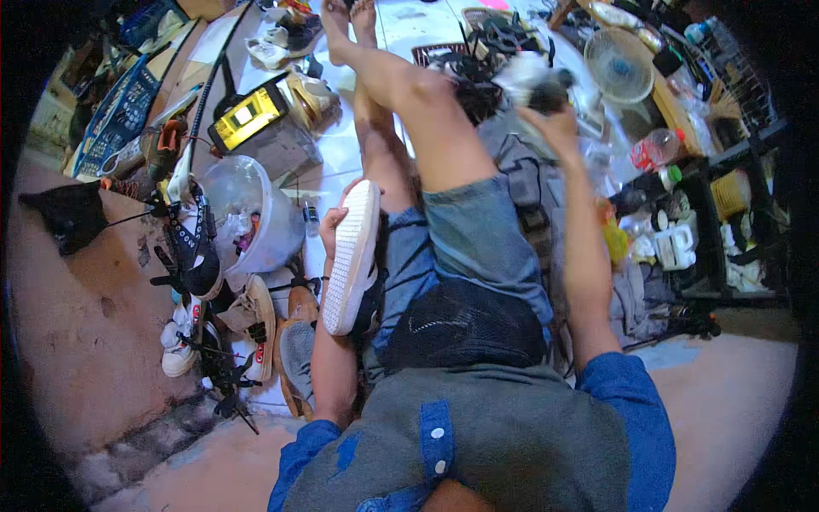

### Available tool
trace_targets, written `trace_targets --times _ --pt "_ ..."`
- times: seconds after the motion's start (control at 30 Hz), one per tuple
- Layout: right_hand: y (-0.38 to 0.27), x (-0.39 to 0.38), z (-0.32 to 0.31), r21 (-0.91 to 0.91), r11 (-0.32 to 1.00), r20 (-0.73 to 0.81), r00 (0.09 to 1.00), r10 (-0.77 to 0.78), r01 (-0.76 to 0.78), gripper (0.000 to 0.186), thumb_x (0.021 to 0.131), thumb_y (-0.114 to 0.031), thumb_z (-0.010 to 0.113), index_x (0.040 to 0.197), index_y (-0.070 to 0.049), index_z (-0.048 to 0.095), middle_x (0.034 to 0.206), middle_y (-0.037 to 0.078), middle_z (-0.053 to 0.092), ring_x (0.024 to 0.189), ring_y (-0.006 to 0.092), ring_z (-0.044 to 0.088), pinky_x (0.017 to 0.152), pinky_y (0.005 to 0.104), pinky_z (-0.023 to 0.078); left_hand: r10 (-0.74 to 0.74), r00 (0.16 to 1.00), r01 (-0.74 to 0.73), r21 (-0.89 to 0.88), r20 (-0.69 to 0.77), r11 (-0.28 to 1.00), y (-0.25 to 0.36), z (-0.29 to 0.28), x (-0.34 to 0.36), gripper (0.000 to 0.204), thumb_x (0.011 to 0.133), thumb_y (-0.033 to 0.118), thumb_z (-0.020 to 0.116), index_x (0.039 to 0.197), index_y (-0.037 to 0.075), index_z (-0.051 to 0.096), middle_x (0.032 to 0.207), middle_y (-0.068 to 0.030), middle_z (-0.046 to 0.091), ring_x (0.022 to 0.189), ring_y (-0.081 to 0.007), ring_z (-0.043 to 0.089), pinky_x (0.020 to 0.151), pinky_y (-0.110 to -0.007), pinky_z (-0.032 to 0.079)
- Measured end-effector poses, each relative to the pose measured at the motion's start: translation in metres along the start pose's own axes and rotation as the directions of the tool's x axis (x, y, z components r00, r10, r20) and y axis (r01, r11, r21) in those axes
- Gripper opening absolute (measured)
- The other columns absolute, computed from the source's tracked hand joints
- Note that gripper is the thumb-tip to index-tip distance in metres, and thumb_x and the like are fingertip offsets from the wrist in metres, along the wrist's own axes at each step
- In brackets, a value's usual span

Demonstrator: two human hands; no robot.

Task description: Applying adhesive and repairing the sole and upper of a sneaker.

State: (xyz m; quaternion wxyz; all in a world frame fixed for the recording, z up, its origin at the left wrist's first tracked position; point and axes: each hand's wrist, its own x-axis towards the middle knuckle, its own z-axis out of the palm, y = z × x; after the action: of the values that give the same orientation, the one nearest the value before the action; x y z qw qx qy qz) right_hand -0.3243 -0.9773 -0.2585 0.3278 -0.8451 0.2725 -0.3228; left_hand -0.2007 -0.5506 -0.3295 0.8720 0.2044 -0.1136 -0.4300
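Note:
My left hand (334,220) grips a shoe (351,256) with a white textured sole turned up and a dark upper, held upright beside my left thigh. My right hand (554,128) is raised to the right of my bent legs, its fingers around a blurred dark object (546,90), perhaps a brush. A pale blurred shape lies just behind that object; I cannot make out what it is. My bare legs stretch forward in denim shorts, crossed near the feet.
Left are a translucent tub (273,213), a yellow boxy item (247,119) and many shoes (256,333). Right are a fan-like round grille (618,64), bottles, a white jug (674,247) and a black shelf (742,273). A pile of dark items (465,81) sits beyond my knees.

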Motion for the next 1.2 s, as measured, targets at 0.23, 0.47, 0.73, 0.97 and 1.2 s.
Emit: trace_targets --times 0.23,0.47,0.73,0.97,1.2 --pt "0.048 -0.039 0.180 -0.030 0.988 0.123 0.980 0.155 -0.153 0.079 0.064 -0.042 0.090 0.123 0.001 0.059 0.114 0.020 0.069 0.110 0.0343 0.065 0.094 0.0437 0.050 0.024 1.000 -0.024 0.073 -0.003 0.997 -0.006 0.004 0.000 0.072 0.079 0.026 0.048 0.145 0.000 0.036 0.126 -0.0285 0.056 0.087 -0.0307 0.067 0.069 -0.036 0.059" --pt "0.054 -0.046 0.191 0.312 0.947 0.207 0.978 0.012 -0.078 0.068 0.073 -0.035 0.086 0.124 0.000 0.057 0.115 0.016 0.070 0.105 0.0288 0.068 0.090 0.0411 0.052 0.031 0.999 -0.028 0.075 -0.041 0.997 -0.017 0.010 0.006 0.072 0.079 0.029 0.050 0.144 -0.001 0.037 0.121 -0.0270 0.059 0.076 -0.0283 0.065 0.063 -0.035 0.056" --pt "0.035 -0.048 0.213 0.309 0.950 0.218 0.976 -0.028 -0.042 0.063 0.074 -0.033 0.085 0.122 -0.001 0.058 0.112 0.016 0.071 0.103 0.0288 0.068 0.088 0.0413 0.053 -0.014 0.995 0.013 -0.014 -0.100 1.000 -0.009 0.010 0.003 0.070 0.078 0.023 0.054 0.143 0.002 0.039 0.125 -0.0291 0.057 0.096 -0.0356 0.068 0.078 -0.041 0.061" --pt "0.053 -0.054 0.213 0.300 0.953 0.225 0.974 -0.017 -0.053 0.062 0.074 -0.034 0.084 0.120 -0.002 0.060 0.110 0.016 0.072 0.102 0.0298 0.069 0.086 0.0420 0.054 0.043 0.998 -0.045 -0.036 -0.048 0.998 -0.005 -0.008 -0.004 0.069 0.080 0.024 0.051 0.144 0.002 0.036 0.126 -0.0301 0.055 0.093 -0.0335 0.068 0.074 -0.039 0.061" --pt "0.075 -0.048 0.172 0.186 0.982 -0.007 1.000 0.020 -0.018 0.061 0.072 -0.032 0.084 0.121 -0.004 0.061 0.106 0.019 0.072 0.100 0.0367 0.069 0.082 0.0454 0.054 0.011 0.993 0.004 -0.124 0.117 0.992 -0.002 -0.014 0.005 0.069 0.079 0.019 0.047 0.144 0.000 0.038 0.129 -0.0322 0.054 0.111 -0.0380 0.064 0.095 -0.044 0.055"
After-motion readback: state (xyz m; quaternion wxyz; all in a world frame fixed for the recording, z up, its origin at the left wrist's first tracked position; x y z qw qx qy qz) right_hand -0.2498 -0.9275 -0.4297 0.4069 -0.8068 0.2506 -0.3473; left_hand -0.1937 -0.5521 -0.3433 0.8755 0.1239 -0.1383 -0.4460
